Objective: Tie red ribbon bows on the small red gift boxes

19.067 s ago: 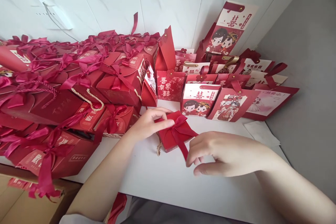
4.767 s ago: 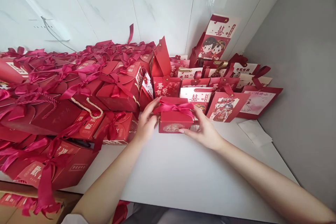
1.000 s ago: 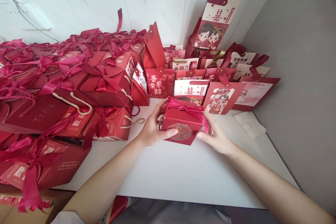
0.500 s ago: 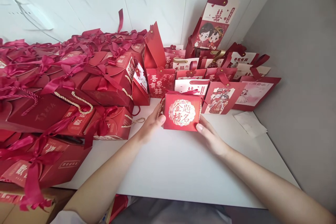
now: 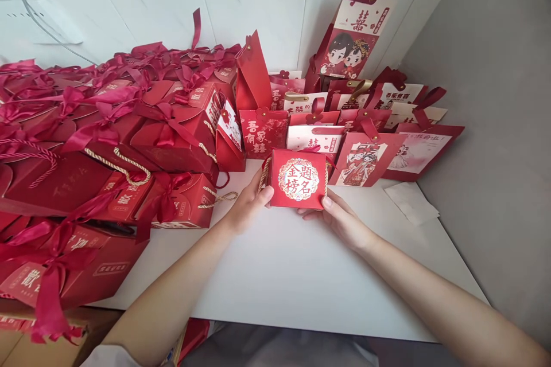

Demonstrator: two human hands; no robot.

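Both hands hold a small red gift box (image 5: 298, 179) just above the white table (image 5: 301, 281). Its front faces me, with a round white and gold emblem bearing red characters, and twisted rope handles run down its sides. My left hand (image 5: 251, 202) grips the box's left side, thumb on the front edge. My right hand (image 5: 340, 221) supports the lower right corner from below, fingers curled under it. The ribbon on the box's top is mostly hidden behind the box.
A heap of red ribbon-tied gift boxes (image 5: 172, 137) fills the table's left side. Red and white paper gift bags (image 5: 360, 157) stand in rows at the back right corner. A white paper slip (image 5: 408, 203) lies right. A cardboard carton (image 5: 26, 344) sits lower left.
The box has been turned from ribbon-top up to its emblem face toward me, then shifted slightly back. My right hand has slid under its lower right corner.
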